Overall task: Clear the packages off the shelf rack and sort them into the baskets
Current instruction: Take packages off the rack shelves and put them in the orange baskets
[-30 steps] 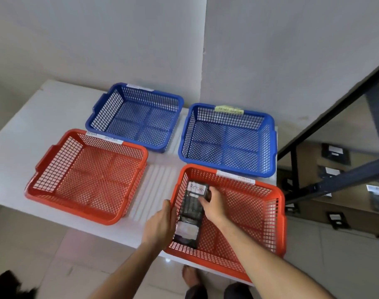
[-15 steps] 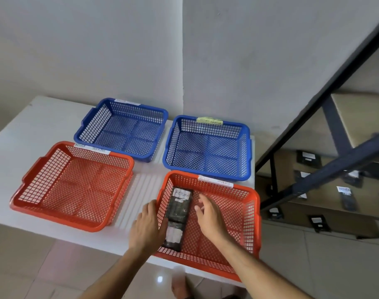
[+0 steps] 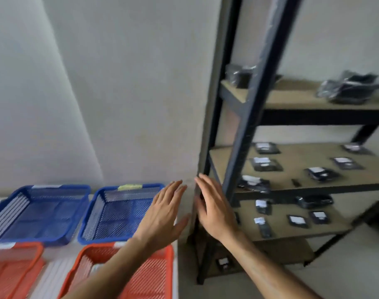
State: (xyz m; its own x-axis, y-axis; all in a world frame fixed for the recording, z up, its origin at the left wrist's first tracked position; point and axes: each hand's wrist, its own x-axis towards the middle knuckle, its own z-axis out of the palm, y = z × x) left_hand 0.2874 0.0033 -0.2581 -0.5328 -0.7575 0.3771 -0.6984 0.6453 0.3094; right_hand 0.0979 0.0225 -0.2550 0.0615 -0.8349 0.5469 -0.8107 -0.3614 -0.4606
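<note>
A dark metal shelf rack (image 3: pixel 248 117) with wooden boards stands at the right. Several small black packages with white labels lie on its boards, such as one (image 3: pixel 266 164) on the middle board and a pile (image 3: pixel 352 89) on the upper board. My left hand (image 3: pixel 162 212) and my right hand (image 3: pixel 212 208) are raised side by side, fingers straight, holding nothing, between the baskets and the rack's front post. Two blue baskets (image 3: pixel 42 190) (image 3: pixel 98 212) sit behind two red baskets (image 3: pixel 11 272) (image 3: pixel 162 275) on the white table. My left forearm hides most of the right red basket.
A plain grey wall fills the background. The white table (image 3: pixel 52 275) ends just left of the rack, with a narrow gap of floor between them. The rack's lowest board (image 3: pixel 270 251) holds one more package (image 3: pixel 224 263).
Both hands have left the package in the right red basket and lifted up and right, open. The view has swung from the baskets to the shelf rack.
</note>
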